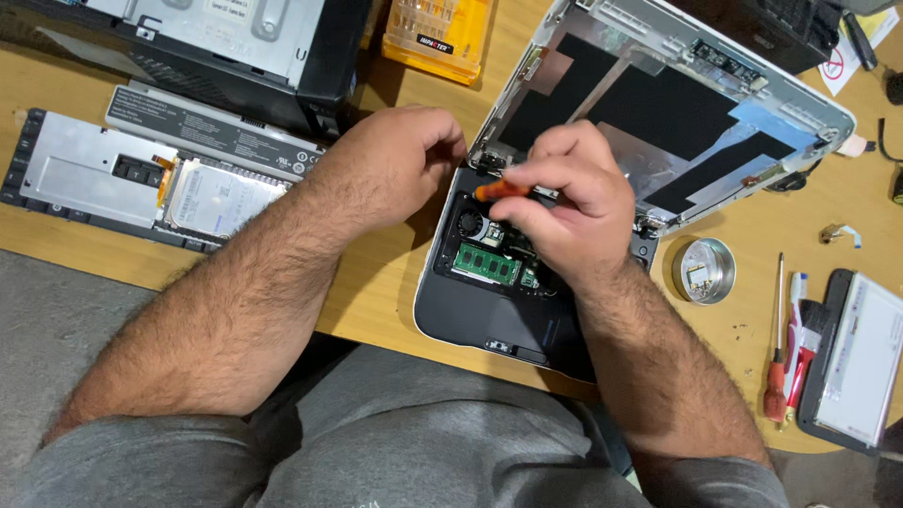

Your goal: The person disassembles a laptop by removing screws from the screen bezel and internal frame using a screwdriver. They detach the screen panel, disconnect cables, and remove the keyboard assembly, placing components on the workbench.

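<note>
An opened laptop (489, 315) lies on the wooden table in front of me, its base stripped so a green memory board (486, 264) and a small fan show. The bare lid back (715, 103), silver with black patches, tilts away to the upper right. My right hand (564, 202) is closed around an orange-handled screwdriver (491, 190), held over the left hinge area. My left hand (400, 160) rests curled at the laptop's left hinge corner, fingers bent against the edge; what its fingertips touch is hidden.
A removed keyboard tray with a hard drive (221, 198) lies at left, a long battery (212, 127) behind it. An orange bit case (437, 38) is at the back. A round metal tin (704, 270), a red screwdriver (776, 372) and a screen panel (861, 362) sit at right.
</note>
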